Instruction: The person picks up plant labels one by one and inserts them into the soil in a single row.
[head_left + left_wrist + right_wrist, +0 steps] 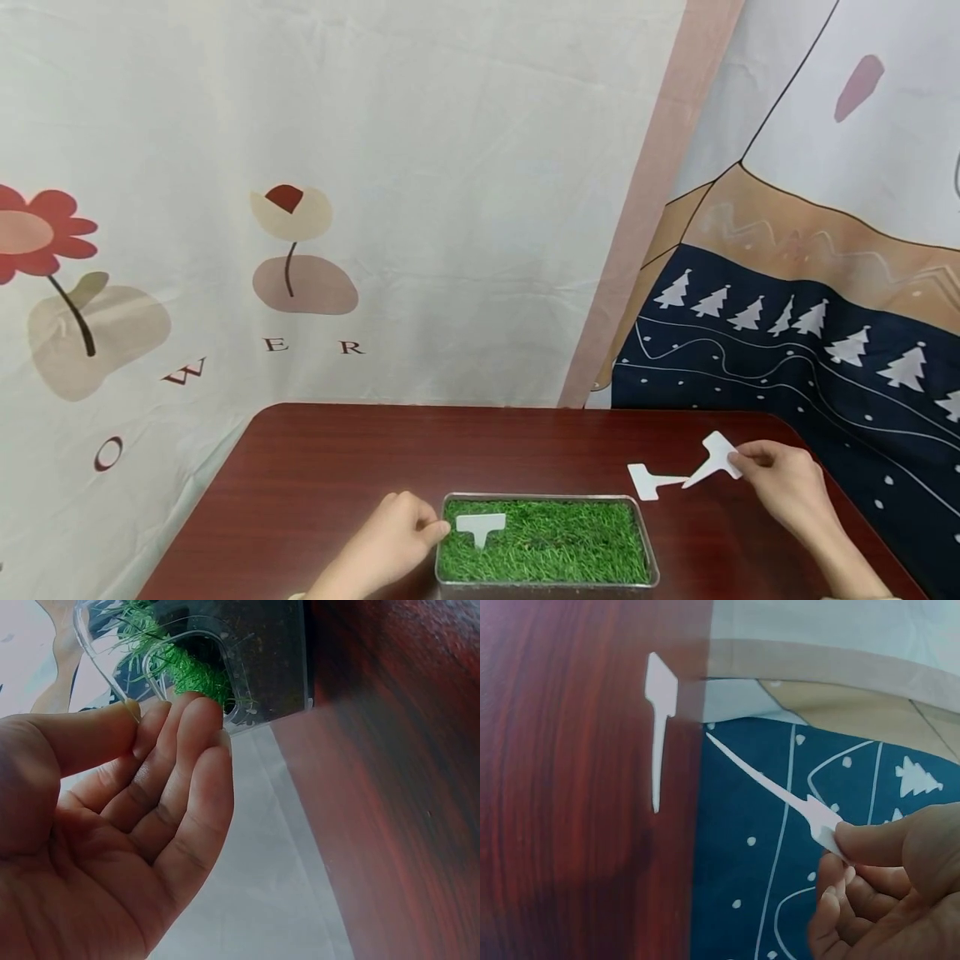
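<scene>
My right hand [787, 483] pinches a white T-shaped plant label [716, 454] by its broad head, between thumb and fingers. The label's pointed stem slants down to the left in the head view. A second plant label [647, 482] lies on the table just left of it. At the front, a clear plastic tray [547, 498] holds green artificial grass [570, 542]. One more plant label [481, 523] stands in the grass near the left end, its stem tip hidden. My left hand [393, 537] pinches the tray's left rim between thumb and forefinger.
The dark red wooden table [375, 450] has rounded far corners. Behind it hangs a pale curtain [450, 208] printed with flowers and letters. To the right, a dark blue cloth [750, 358] with white trees drops beside the table edge.
</scene>
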`<action>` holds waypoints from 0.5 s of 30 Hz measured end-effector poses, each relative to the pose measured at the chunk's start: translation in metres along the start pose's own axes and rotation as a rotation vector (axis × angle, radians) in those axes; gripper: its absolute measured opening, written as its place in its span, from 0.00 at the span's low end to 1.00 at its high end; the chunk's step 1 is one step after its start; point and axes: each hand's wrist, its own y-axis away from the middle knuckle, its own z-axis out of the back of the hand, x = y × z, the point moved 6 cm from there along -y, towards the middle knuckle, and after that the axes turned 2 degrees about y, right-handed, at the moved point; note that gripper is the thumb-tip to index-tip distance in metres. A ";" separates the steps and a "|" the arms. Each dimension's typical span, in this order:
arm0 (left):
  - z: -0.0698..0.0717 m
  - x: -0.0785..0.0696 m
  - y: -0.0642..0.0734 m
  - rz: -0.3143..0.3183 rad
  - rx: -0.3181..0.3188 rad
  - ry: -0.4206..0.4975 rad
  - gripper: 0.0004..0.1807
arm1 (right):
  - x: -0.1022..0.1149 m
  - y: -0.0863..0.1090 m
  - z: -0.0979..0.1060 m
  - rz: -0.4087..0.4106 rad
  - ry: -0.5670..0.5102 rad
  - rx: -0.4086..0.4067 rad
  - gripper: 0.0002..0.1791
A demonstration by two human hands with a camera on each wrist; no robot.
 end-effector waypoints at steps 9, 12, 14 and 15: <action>0.000 0.001 0.000 -0.003 0.008 0.023 0.14 | 0.013 0.007 0.006 -0.025 -0.032 -0.086 0.15; 0.000 0.001 0.000 -0.005 0.009 0.037 0.14 | 0.018 0.011 0.008 -0.025 -0.058 -0.108 0.15; 0.000 0.001 0.000 -0.007 0.010 0.045 0.15 | 0.022 0.014 0.008 -0.022 -0.081 -0.124 0.15; 0.000 0.001 0.000 -0.008 0.010 0.049 0.15 | 0.025 0.016 0.008 -0.021 -0.099 -0.131 0.15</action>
